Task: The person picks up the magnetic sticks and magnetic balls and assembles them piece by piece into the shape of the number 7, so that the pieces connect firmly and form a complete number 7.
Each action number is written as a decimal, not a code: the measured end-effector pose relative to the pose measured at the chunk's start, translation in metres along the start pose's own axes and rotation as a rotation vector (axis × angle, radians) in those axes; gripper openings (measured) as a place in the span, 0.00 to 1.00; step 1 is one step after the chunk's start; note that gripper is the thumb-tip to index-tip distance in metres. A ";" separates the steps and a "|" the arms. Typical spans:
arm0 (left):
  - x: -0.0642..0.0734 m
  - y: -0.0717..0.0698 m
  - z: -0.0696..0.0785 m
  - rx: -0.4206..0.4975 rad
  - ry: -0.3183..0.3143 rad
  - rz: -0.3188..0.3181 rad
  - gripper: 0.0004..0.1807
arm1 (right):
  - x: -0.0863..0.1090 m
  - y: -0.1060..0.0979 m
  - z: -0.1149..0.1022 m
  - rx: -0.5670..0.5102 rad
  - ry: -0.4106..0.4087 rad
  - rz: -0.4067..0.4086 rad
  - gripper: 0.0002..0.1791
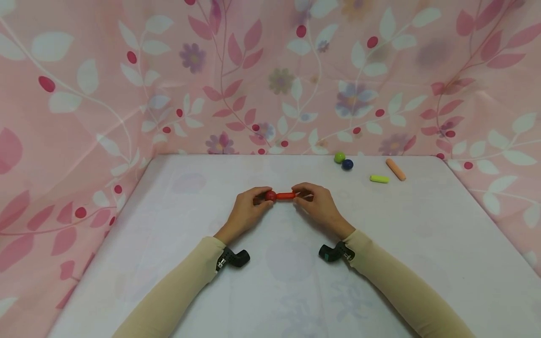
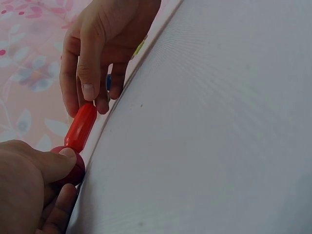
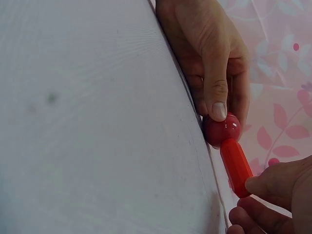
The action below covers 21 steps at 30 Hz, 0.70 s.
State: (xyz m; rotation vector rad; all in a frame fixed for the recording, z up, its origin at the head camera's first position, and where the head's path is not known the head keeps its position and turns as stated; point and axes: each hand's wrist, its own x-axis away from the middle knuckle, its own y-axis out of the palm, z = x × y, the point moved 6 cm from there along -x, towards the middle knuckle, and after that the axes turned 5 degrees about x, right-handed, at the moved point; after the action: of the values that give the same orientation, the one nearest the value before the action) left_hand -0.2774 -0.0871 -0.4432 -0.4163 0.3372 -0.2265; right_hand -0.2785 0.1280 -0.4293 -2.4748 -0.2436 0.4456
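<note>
My left hand (image 1: 248, 207) pinches a glossy dark red ball (image 1: 271, 196) between thumb and fingers, near the middle of the table. Against the ball's right side lies the end of a short orange-red faceted stick (image 1: 285, 195). The stick's other end is pinched by my right hand (image 1: 319, 205). In the right wrist view the ball (image 3: 223, 128) and the stick (image 3: 236, 166) meet end to end. Whether they are joined or only touching, I cannot tell. The left wrist view shows the ball (image 2: 73, 170) partly hidden behind the left thumb.
Toward the back right of the white-covered table (image 1: 203, 178) sit a green ball (image 1: 339, 157) and a dark blue ball (image 1: 347, 164), side by side. Right of them lie a short yellow-green stick (image 1: 379, 179) and a longer orange stick (image 1: 395, 169). Floral pink cloth (image 1: 253, 61) hangs behind.
</note>
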 end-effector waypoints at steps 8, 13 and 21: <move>0.000 -0.001 0.002 0.004 0.022 0.000 0.22 | 0.001 -0.013 0.001 0.017 0.009 0.020 0.15; 0.001 -0.001 0.001 0.012 0.017 0.002 0.22 | 0.002 -0.022 0.006 0.032 0.015 0.027 0.15; 0.001 0.000 0.001 -0.003 0.007 0.009 0.22 | 0.002 -0.040 0.014 0.052 0.042 0.047 0.16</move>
State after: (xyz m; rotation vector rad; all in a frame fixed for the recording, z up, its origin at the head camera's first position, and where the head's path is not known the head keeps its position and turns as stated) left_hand -0.2759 -0.0870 -0.4428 -0.4172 0.3464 -0.2185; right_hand -0.2843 0.1685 -0.4167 -2.4403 -0.1553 0.4134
